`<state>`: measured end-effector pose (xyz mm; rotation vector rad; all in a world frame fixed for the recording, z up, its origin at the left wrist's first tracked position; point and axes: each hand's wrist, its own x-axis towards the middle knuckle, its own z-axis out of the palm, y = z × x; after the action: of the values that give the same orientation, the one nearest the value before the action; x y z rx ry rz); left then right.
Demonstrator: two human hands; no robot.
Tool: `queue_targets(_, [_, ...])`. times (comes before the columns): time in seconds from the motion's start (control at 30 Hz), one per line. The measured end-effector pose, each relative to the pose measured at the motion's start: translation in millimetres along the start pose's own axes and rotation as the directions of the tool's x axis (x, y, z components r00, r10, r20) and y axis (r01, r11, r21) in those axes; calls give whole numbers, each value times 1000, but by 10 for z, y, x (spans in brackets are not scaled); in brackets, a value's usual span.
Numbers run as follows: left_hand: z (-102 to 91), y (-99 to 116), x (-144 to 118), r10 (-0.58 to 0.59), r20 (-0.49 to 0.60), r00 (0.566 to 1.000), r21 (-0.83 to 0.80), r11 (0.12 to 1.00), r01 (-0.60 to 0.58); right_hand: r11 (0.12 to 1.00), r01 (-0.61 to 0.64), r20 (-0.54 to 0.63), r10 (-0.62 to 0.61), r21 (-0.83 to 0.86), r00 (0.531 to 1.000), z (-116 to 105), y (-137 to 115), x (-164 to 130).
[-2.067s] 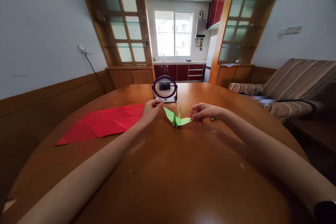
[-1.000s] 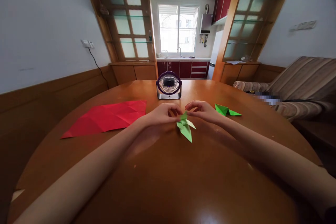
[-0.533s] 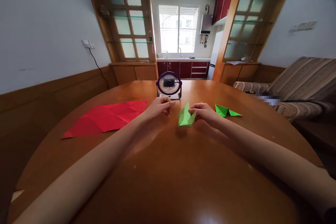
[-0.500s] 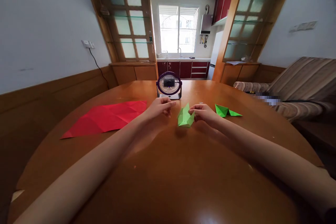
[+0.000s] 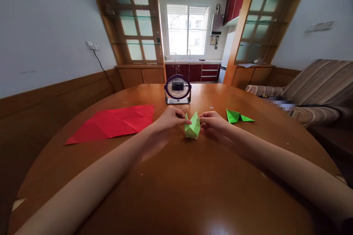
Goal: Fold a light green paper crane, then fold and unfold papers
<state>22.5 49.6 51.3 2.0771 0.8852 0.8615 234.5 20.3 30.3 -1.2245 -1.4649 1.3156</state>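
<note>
A light green folded paper with two upright points is held just above the table, in front of the fan. My left hand pinches its left side, the thumb lying across the front. At its right edge is my right hand, fingers closed on the paper, the fingertips partly hidden behind it. To the right lies a darker green folded paper piece with two triangular parts. A large creased red sheet of paper lies flat to the left.
The round wooden table fills the lower view. A small purple desk fan stands near its far edge. A striped sofa is beyond the table on the right, and a wall socket with a black cord is on the left.
My left hand has come right and down and now grips the left side of the light green paper. The paper has turned and dropped slightly; my right hand stays at its right side.
</note>
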Motion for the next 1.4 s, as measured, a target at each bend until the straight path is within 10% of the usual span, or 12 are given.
queue_targets(0.3, [4,-3,-3,-42,16,999,-84,996,43,947,313,-128,-319,-69,939,32,-75,-5])
queue_targets(0.5, [2,8,-12,-102,5,995,-207,973,100,784,456,-6,-505,-420,863,121,-142,-142])
queue_targets(1.4, [96,122,-41,-194,8,981,-534,829,169,908,364,13,-370,-209,929,188,-69,-123])
